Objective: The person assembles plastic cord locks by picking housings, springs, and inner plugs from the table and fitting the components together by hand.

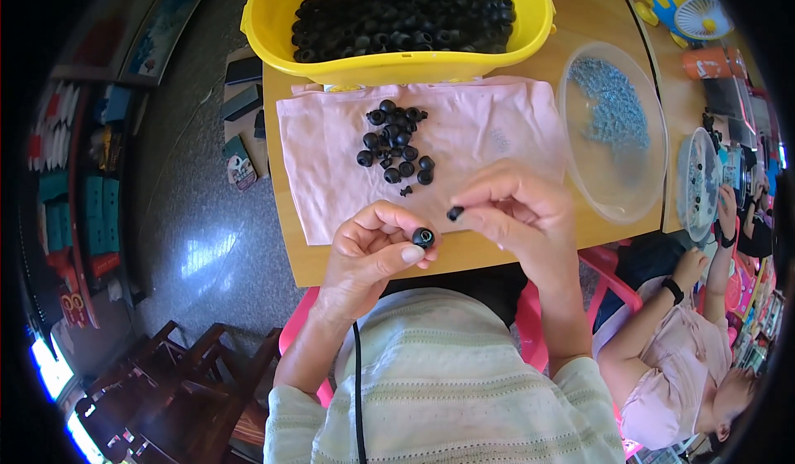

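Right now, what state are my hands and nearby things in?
Left hand, holding a round black part, open end showing
Right hand, pinching a small black piece
Yellow tub, open, heaped with black parts
Pink cloth, spread out, wrinkled
Black pile on the cloth, loose
Round translucent container, lidless, partly filled with bluish bits

Black bead (423,239), smaller piece (455,214), apart

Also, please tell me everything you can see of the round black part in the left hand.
The round black part is small, slightly glossy and looks like plastic or rubber. Its open end, with a paler ring inside, faces the camera. The left hand holds it in its fingers, apart from the smaller black piece in the right hand.
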{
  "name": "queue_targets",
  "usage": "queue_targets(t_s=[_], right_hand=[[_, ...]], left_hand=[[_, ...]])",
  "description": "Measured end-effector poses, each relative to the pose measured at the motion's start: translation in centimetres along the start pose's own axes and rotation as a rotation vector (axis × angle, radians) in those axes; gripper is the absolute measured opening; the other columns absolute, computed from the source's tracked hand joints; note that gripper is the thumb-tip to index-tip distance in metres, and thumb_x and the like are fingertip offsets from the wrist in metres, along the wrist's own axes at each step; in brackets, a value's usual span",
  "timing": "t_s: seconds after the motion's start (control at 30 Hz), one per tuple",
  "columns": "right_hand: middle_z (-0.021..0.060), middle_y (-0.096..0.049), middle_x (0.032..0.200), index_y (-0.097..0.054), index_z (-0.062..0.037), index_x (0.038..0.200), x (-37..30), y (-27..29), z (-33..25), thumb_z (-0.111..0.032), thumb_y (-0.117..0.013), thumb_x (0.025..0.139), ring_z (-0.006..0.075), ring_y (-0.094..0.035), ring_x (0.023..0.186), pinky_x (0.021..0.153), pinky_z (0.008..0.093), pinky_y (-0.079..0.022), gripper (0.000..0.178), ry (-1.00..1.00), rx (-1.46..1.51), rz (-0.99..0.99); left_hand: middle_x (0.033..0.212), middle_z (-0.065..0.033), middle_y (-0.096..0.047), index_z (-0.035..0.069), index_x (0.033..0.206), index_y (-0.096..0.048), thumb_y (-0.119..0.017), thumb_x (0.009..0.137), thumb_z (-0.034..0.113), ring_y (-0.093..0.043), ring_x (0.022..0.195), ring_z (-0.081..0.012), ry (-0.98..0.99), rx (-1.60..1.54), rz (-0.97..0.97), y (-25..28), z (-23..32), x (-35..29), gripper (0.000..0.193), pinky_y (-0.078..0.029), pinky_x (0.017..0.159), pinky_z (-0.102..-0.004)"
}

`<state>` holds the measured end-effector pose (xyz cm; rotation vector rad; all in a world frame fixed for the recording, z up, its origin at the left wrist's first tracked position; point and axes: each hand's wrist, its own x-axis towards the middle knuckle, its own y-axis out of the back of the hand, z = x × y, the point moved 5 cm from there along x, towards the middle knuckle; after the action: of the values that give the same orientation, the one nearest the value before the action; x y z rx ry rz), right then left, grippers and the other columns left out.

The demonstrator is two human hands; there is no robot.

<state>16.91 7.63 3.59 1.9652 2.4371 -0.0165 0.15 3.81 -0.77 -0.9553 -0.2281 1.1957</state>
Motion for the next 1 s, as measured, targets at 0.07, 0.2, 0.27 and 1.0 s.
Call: queue_targets(t_s=[0.07,0.2,0.27,1.0], right_hand=[[-0.0012,-0.061,0.081,-0.068,-0.0031,0.089,-1.0,-0.3,-0.5,-0.002,-0.069,0.079,0.0028,-0.051,0.065,0.054,0.0174,-0.037,0.011,0.030,0.042,-0.036],[0.0024,-0.061,0.086,-0.067,-0.0026,0.089,-1.8,-0.6,-0.7,0.000,-0.069,0.079,0.0051,-0.053,0.068,0.055,0.0173,-0.039,0.010,0.066,0.136,-0.020],[0.0038,-0.060,0.088,-0.067,-0.0016,0.090,-2.1,-0.8,-0.9,0.000,-0.069,0.080,0.0062,-0.055,0.070,0.056,0.0176,-0.042,0.010,0.077,0.148,-0.030],[0.0057,-0.060,0.087,-0.064,-0.0050,0.098,-3.7,-1.1,-3.3,0.003,-0.073,0.064,0.0187,-0.061,0.073,0.059,0.0281,-0.051,0.036,0.330,-0.505,0.079]], left_hand=[[0.091,-0.0115,-0.064,-0.001,0.098,-0.056,-0.067,0.080,-0.001,-0.064,0.083,-0.0175,0.018,-0.006,0.009,-0.7,0.1,-0.1,0.021,-0.053,0.076,-0.0295],[0.091,-0.0113,-0.064,-0.001,0.096,-0.057,-0.068,0.079,-0.002,-0.064,0.083,-0.0173,0.031,0.008,-0.001,-1.5,0.1,-0.3,0.021,-0.053,0.076,-0.0297],[0.091,-0.0107,-0.064,-0.001,0.096,-0.057,-0.069,0.078,-0.003,-0.064,0.083,-0.0169,0.026,0.005,0.005,-1.8,0.1,-0.4,0.021,-0.053,0.076,-0.0294],[0.100,-0.0061,-0.061,0.006,0.092,-0.058,-0.064,0.081,-0.004,-0.061,0.093,-0.0162,0.137,-0.154,0.027,-2.5,-1.5,-0.3,0.016,-0.051,0.088,-0.0328]])
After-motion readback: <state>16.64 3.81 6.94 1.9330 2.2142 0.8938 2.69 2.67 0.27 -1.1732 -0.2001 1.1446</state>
